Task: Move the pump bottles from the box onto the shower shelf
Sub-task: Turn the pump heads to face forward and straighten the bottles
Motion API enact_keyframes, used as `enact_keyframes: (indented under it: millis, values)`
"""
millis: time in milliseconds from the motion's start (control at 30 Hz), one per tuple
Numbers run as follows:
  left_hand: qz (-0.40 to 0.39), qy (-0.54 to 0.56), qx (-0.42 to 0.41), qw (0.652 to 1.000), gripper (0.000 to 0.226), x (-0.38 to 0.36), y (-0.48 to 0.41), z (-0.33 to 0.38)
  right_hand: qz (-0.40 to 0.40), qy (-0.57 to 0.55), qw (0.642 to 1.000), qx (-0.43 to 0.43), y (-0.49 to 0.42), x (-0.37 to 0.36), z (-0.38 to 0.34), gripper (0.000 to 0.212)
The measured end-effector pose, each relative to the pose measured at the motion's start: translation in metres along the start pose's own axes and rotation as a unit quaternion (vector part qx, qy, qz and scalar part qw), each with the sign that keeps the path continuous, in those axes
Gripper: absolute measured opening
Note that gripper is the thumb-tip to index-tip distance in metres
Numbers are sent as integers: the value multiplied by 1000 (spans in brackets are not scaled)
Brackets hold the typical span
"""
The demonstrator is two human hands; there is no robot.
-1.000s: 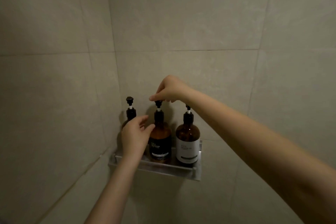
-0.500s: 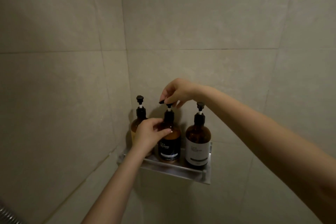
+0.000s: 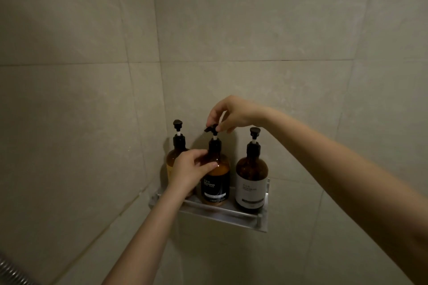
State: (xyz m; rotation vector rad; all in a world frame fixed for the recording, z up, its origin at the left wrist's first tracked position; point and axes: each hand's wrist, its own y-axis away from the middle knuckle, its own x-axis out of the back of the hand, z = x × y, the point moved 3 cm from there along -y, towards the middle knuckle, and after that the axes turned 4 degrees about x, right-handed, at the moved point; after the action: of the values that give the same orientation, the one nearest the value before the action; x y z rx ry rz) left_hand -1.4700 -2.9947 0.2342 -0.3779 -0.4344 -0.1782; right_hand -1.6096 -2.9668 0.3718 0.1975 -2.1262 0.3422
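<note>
Turned sideways now, the middle pump head [image 3: 211, 127] — right hand [image 3: 234, 114] pinching it, left hand [image 3: 190, 170] gripping one of three bottles [image 3: 215, 176].

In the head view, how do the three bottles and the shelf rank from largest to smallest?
1. Shelf.
2. White-label bottle and shampoo bottle: look alike, unranked.
3. Left bottle: mostly hidden behind the left hand, size unsure.

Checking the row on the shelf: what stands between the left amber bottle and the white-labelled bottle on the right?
In the head view, the black-labelled amber shampoo pump bottle stands between them, with both hands on it.
</note>
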Motion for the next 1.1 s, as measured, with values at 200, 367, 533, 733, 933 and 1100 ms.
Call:
enact_keyframes:
  millis: [200, 367, 533, 733, 933, 1100]
  values:
    - [-2, -4, -2, 1000, 55, -1, 0, 0, 14, 8, 1000, 20, 1, 3, 4, 27]
    - [-15, -4, 1, 1000, 55, 1, -1, 0, 8, 49, 998, 37, 0, 1, 4, 27]
    - [-14, -11, 8, 1000, 55, 0, 0, -1, 6, 62, 996, 56, 1, 3, 1, 27]
    - [-12, -24, -3, 1000, 53, 1, 6, 4, -14, 45, 998, 40, 3, 5, 0, 34]
    - [187, 62, -14, 980, 24, 35, 25, 3, 90, 25, 996, 0, -29, 10, -18, 14]
    - [249, -35, 37, 967, 48, 46, 22, -15, 83, 51, 992, -73, -75, -19, -30, 33]
